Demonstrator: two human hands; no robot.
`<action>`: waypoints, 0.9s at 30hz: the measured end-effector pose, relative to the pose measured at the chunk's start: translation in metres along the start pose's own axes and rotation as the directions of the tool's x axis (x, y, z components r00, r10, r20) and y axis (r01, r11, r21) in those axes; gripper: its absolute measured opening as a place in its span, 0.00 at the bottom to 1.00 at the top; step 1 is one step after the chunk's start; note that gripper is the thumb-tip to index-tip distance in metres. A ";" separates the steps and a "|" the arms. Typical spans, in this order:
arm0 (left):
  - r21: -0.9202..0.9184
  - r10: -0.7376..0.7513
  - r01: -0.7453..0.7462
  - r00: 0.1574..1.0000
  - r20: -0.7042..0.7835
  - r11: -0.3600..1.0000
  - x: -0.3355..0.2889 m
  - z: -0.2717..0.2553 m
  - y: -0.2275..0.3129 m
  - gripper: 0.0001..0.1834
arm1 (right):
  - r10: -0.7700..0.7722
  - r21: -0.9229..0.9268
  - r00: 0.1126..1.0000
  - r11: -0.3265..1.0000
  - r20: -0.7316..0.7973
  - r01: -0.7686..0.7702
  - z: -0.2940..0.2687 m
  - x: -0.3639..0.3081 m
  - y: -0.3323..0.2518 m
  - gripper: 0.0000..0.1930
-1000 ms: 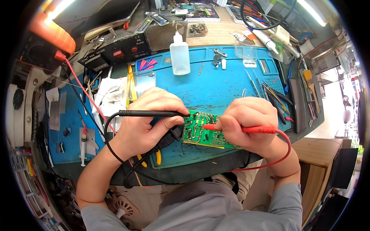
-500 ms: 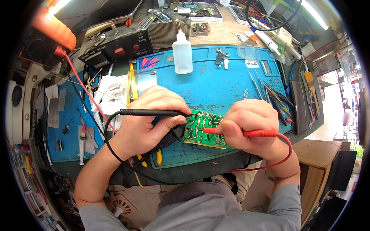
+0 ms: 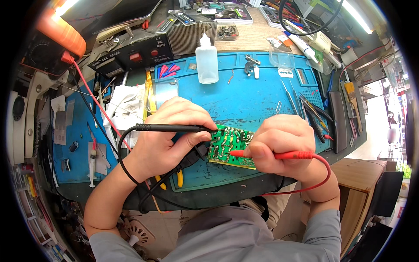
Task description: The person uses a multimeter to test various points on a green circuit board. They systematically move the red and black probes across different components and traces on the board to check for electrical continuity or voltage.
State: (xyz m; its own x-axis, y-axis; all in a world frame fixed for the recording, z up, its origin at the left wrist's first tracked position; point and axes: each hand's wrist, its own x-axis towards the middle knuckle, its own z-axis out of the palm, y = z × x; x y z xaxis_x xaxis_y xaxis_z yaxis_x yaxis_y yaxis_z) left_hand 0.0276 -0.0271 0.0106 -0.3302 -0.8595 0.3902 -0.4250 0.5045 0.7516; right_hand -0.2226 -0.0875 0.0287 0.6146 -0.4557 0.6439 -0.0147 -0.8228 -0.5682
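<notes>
A green circuit board (image 3: 223,146) lies near the front of the blue work mat, its soldered face up. My left hand (image 3: 170,137) is closed on a black test probe (image 3: 170,127), whose front end reaches the board's upper left corner. In my right hand (image 3: 281,144) is a red test probe (image 3: 293,155), its tip over the middle of the board; I cannot tell if it touches. My right fingers cover the board's right part. A black plug on a cord (image 3: 188,160) lies by the board's left edge. Both probe leads run to an orange-cased multimeter (image 3: 56,43) at the upper left.
Behind the board stands a white squeeze bottle (image 3: 207,61). Tweezers and pliers (image 3: 312,115) lie to the right. A syringe (image 3: 92,163) and white tissues (image 3: 126,105) are at left. Yellow-handled pliers (image 3: 180,178) lie under the black cord. A black powered box (image 3: 135,56) stands at the back.
My right hand has shifted the red probe's tip slightly down across the board, toward the near edge. My left hand and the black probe stay almost where they were.
</notes>
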 end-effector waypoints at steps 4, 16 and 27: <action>-0.005 0.008 -0.008 1.000 -0.001 1.000 0.001 0.000 0.000 0.10 | -0.009 0.017 1.000 1.000 0.014 0.009 -0.001 -0.001 0.000 0.11; 0.004 0.026 -0.026 1.000 -0.010 1.000 0.001 -0.001 0.002 0.09 | -0.040 -0.005 0.997 0.999 0.070 0.040 -0.003 0.005 -0.004 0.08; -0.002 0.045 -0.045 0.998 -0.032 0.999 -0.001 0.000 -0.001 0.08 | 0.005 -0.035 0.992 0.999 0.124 -0.001 -0.003 0.007 -0.008 0.07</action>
State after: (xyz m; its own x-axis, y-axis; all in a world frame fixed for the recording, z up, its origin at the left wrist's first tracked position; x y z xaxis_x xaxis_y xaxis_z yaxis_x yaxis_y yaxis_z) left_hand 0.0281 -0.0265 0.0096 -0.3223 -0.8380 0.4403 -0.4083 0.5427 0.7340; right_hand -0.2210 -0.0846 0.0393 0.7074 -0.4146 0.5724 -0.0431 -0.8337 -0.5506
